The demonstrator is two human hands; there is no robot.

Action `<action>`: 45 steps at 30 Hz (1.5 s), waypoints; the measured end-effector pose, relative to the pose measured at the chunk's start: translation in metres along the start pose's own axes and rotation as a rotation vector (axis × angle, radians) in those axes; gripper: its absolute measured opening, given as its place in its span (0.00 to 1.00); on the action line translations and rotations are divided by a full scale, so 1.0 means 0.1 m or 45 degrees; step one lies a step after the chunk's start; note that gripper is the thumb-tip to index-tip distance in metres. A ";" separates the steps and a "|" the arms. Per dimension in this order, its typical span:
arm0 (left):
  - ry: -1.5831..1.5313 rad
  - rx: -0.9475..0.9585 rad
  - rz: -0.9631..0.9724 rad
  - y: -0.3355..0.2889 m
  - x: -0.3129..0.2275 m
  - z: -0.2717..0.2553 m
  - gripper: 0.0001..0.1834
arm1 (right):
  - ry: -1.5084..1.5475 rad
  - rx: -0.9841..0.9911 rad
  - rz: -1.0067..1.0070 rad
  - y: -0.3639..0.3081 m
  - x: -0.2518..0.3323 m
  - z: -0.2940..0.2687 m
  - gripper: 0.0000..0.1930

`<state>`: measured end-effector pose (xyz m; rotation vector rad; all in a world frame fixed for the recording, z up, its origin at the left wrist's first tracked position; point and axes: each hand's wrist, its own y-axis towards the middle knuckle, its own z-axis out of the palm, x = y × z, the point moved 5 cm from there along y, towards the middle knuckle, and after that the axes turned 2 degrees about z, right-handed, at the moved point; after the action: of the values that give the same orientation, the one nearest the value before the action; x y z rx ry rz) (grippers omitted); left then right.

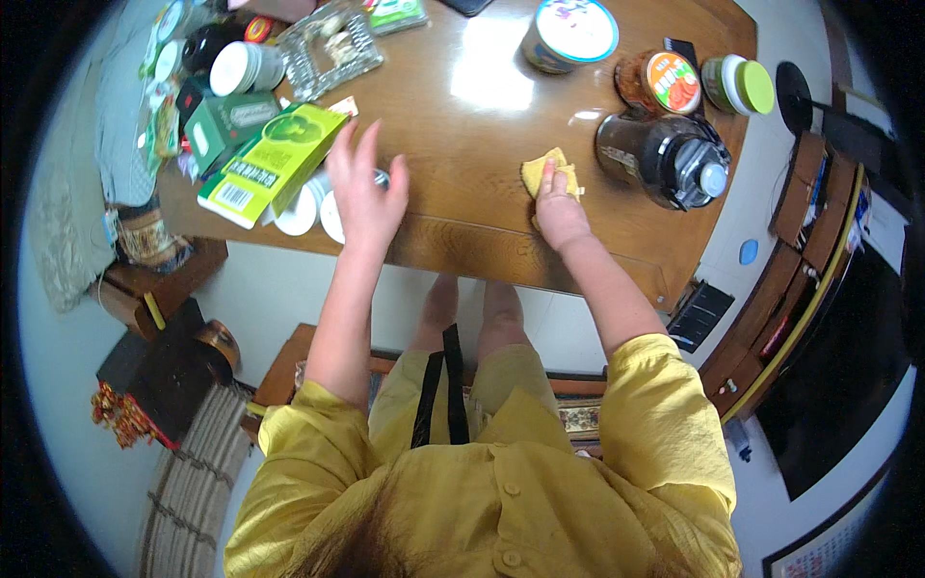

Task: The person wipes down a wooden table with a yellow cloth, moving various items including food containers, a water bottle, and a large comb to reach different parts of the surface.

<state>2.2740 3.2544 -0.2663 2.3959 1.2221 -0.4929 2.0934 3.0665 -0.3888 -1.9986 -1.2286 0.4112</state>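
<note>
Under the fingers of my right hand [559,220], a folded yellow cloth [535,174] lies pressed against the wooden table [453,197]. My left hand [367,204] has its fingers spread and holds nothing. It hovers by the near table edge, just right of a lime-green carton [252,185]. White-lidded jars [298,214] stand partly hidden between that carton and my left hand. To the right of the cloth is a dark bottle [631,151] with a clear and grey cap, tilted in this view.
A crowded group at the far left includes a dark green box [226,128], a white jar [243,68] and a clear plastic tray [330,48]. Far right stand a white-and-blue tub [570,34], an orange-lidded jar [665,81] and a green-lidded jar [753,87].
</note>
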 end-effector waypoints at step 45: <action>-0.108 -0.514 -1.935 -1.86 1.71 0.62 0.60 | 0.072 -0.157 0.000 -0.10 0.04 -0.08 0.47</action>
<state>2.2085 3.4390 -0.4374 0.7373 2.5791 -0.6057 2.0940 3.0690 -0.3755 -2.0995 -1.2449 0.2827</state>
